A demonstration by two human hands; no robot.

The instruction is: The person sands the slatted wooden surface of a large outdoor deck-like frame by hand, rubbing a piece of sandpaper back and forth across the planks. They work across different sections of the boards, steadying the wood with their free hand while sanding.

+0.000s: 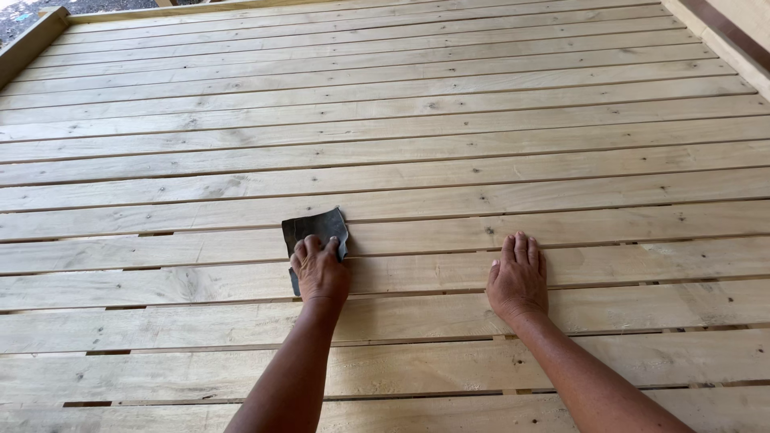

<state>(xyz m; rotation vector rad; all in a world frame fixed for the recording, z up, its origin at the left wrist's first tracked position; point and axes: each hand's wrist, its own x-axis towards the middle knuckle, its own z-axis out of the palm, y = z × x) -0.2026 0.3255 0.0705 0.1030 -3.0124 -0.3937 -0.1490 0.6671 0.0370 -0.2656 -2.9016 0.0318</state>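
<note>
Two bare hands rest on pale, knotty wooden planks [449,152] with narrow gaps between the boards. Left of centre, the left hand [320,273] presses down a dark, crumpled sheet of sandpaper [314,228], fingers curled over its lower edge. Right of centre, the right hand [518,277] lies flat, fingers together, holding nothing.

Outdoor carpentry site, unfinished timber deck: I kneel on bare, unpainted planks [417,152] with gaps and visible nail heads, a raised wooden border [28,40] and gravel ground [32,10] beyond.
</note>
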